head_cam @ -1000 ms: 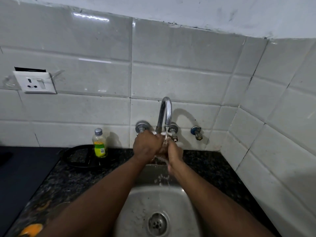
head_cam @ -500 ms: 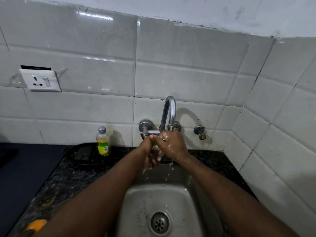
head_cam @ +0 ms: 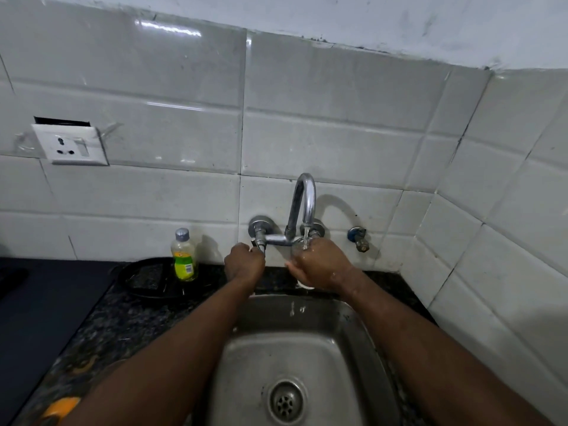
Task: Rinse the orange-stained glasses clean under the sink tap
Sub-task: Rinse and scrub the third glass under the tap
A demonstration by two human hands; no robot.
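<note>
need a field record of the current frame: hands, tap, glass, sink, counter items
left hand: fingers grip the tap handle
right hand: holds the glass under the spout
glass: clear, mostly hidden by the hand; stain cannot be judged
tap: running, thin stream falls onto the glass
sink: steel, wet, drain uncovered
bottle: upright at the far edge of the dark tray, left of the tap
socket plate: on the wall tiles, far left
</note>
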